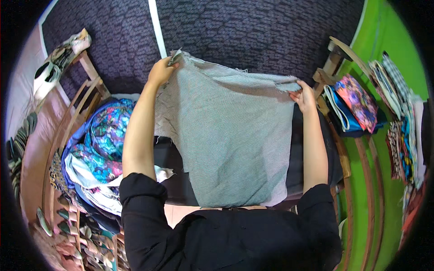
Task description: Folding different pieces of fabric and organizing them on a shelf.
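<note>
A grey, finely checked piece of fabric (235, 135) with frayed edges hangs stretched between my two hands. My left hand (162, 71) is closed on its far left corner, where loose threads stick up. At the far right corner my right hand (305, 97) pinches the edge between thumb and fingers. The upper edge sags and folds over a little between the two grips. Below, the cloth drapes toward my body over a dark surface (174, 160), hiding much of it.
On the left lies a heap of blue floral and white cloth (106, 135) beside a wooden frame (72, 117). Folded fabrics (355, 106) rest at the right, with more stacked cloth (398, 108) beyond. Rows of shoes (86, 239) stand at lower left. A dark patterned cloth (253, 36) covers the far side.
</note>
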Demonstrator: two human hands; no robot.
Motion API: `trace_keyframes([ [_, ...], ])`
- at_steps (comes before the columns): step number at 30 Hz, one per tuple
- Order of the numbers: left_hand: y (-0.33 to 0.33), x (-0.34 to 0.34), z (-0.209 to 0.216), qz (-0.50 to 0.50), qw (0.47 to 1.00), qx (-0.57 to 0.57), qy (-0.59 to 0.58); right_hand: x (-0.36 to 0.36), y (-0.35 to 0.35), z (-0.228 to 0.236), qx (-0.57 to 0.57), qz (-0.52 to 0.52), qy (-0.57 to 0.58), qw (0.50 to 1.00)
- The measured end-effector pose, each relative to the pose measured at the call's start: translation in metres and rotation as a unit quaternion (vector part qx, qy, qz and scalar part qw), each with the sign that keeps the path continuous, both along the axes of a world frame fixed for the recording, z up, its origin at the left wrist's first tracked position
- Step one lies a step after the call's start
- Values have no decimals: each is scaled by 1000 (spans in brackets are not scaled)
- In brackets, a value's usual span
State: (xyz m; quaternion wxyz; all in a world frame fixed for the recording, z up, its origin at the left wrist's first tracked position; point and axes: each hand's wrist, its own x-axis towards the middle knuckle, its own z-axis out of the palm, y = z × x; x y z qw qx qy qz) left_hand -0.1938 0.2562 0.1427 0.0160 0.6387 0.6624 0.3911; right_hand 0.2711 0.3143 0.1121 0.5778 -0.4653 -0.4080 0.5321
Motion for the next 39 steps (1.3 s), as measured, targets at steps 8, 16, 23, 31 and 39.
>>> trace_keyframes([
  [8,-45,22,-102,116,930,-322,134,-21,-31,-70,-23,120,-161,979],
  [16,-190,79,-215,210,922,-320,-57,40,-69,-173,27,106,-329,938],
  [23,-199,118,-219,169,944,-279,-53,31,-105,-210,16,10,-545,838],
  [31,-176,131,-228,80,947,-146,-276,27,-99,-206,46,-24,-584,810],
  [39,-203,149,-203,59,910,-156,-379,41,-97,-202,6,19,-425,905],
])
